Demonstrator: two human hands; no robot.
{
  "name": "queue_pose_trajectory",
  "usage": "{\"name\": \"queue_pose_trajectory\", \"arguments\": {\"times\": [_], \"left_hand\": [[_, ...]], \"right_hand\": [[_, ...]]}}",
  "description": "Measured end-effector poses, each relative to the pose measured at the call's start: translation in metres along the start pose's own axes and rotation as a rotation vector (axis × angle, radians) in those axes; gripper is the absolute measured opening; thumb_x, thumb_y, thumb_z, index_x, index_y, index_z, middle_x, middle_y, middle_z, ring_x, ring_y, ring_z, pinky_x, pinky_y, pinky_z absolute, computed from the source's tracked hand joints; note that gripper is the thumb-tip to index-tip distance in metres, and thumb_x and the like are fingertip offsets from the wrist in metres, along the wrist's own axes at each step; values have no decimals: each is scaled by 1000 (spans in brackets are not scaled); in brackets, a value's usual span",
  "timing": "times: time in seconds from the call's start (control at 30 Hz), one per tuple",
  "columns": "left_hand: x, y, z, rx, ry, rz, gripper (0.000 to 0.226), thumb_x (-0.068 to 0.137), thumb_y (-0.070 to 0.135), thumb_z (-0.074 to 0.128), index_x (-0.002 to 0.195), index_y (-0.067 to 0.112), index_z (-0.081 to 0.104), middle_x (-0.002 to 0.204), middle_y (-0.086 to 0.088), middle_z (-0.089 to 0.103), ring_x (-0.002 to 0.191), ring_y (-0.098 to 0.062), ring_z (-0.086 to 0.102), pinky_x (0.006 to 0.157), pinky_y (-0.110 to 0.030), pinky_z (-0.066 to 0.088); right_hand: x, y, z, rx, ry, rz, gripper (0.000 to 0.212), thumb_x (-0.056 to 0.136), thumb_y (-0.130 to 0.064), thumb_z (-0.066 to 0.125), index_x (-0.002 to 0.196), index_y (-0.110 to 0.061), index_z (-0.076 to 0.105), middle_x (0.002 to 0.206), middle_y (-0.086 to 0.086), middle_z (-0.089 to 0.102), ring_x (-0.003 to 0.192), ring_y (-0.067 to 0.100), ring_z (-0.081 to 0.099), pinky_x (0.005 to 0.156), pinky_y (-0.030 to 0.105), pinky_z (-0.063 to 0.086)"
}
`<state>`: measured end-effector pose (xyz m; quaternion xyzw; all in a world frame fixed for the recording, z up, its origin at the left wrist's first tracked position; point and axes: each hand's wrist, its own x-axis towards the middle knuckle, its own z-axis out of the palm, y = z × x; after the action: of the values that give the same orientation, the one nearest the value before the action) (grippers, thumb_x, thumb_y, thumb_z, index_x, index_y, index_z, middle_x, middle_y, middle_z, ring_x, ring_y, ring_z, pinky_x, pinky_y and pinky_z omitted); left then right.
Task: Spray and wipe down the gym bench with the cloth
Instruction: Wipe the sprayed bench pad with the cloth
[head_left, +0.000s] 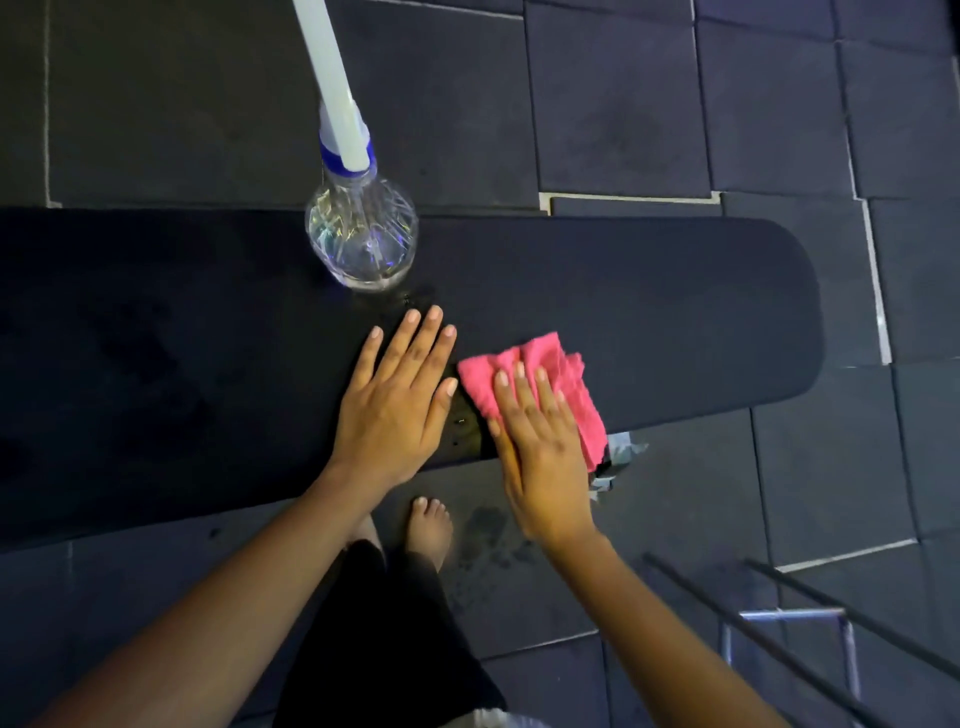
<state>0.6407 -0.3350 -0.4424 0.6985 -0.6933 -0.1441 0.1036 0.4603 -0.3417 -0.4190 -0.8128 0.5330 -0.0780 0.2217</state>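
Note:
A long black padded gym bench (675, 312) runs across the view, its rounded end at the right. A clear spray bottle (362, 244) with a white and blue top stands upright on the bench near its far edge. My left hand (395, 405) lies flat on the pad, fingers apart, holding nothing. Just to its right, my right hand (540, 452) presses flat on a pink cloth (550, 374) spread on the bench near the front edge. Small wet marks show on the pad between the bottle and my hands.
Dark rubber floor tiles (623, 104) surround the bench. My bare foot (428, 530) stands just in front of it, beside a damp patch on the floor. Dark metal bars (810, 639) of another frame cross the lower right corner.

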Motion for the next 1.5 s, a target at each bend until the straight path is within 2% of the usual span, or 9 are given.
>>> {"name": "queue_pose_trajectory", "arguments": {"times": [0.47, 0.73, 0.83, 0.9, 1.0, 1.1, 1.2, 1.3, 1.5], "left_hand": [[-26, -6, -6, 38, -79, 26, 56, 100, 36, 30, 151, 15, 26, 160, -4, 18, 149, -20, 14, 121, -45, 11], [-25, -8, -11, -31, -110, 48, 54, 100, 35, 27, 150, 14, 29, 160, -3, 18, 149, -20, 13, 121, -46, 15], [-25, -10, -15, -60, -139, 48, 53, 101, 33, 32, 151, 16, 25, 161, -1, 13, 149, -18, 10, 122, -45, 12], [-25, -12, -18, -64, -143, 56, 53, 101, 32, 35, 151, 17, 25, 161, 0, 13, 149, -17, 10, 122, -43, 12], [-24, -22, -24, -47, -131, 88, 52, 100, 34, 33, 149, 16, 32, 159, -1, 21, 148, -17, 17, 120, -41, 19], [-25, -35, -27, -5, -112, 95, 54, 98, 37, 32, 148, 15, 35, 158, -3, 25, 147, -19, 21, 119, -41, 22], [-27, -48, -29, 56, -85, 30, 57, 98, 40, 31, 149, 15, 33, 159, -3, 24, 147, -19, 21, 119, -46, 18], [-30, -59, -29, 58, -63, -66, 61, 97, 43, 28, 151, 13, 27, 160, -4, 20, 148, -20, 16, 119, -45, 13], [-33, -60, -24, 65, -31, -75, 61, 99, 43, 29, 152, 14, 24, 161, -4, 18, 149, -20, 13, 121, -43, 10]], "right_hand": [[151, -8, -1, 38, 189, 132, 44, 105, -23, 40, 146, -8, 43, 153, 12, 41, 148, 26, 27, 123, 37, 12], [24, -21, 12, 72, 54, 8, 43, 101, -18, 51, 144, -10, 47, 152, 8, 42, 147, 26, 27, 120, 48, 25], [6, -26, -10, 301, -47, 113, 37, 105, -25, 44, 142, -28, 51, 147, -9, 50, 143, 5, 33, 120, 33, 25], [10, -28, -35, 570, 18, 266, 31, 105, -31, 45, 129, -45, 58, 117, -23, 69, 118, -8, 56, 107, 25, 43], [29, -16, -67, 735, 242, 334, 31, 100, -43, 48, 125, -33, 65, 118, -7, 72, 117, 12, 63, 102, 43, 49], [63, -6, -71, 565, 165, 194, 49, 99, -58, 38, 143, -39, 45, 153, -14, 40, 148, 5, 23, 120, 25, 21], [91, -1, -36, -27, -141, 125, 65, 94, -68, 31, 153, -43, 17, 166, -4, 4, 152, 28, -10, 121, 55, -2], [95, 3, -4, -337, -149, 94, 78, 90, -74, 30, 155, -41, 3, 166, 2, -6, 150, 37, -13, 116, 65, -5], [98, 4, 8, -293, -54, 137, 74, 91, -71, 22, 155, -37, 6, 166, 3, -1, 151, 37, -9, 118, 59, -7]]}}
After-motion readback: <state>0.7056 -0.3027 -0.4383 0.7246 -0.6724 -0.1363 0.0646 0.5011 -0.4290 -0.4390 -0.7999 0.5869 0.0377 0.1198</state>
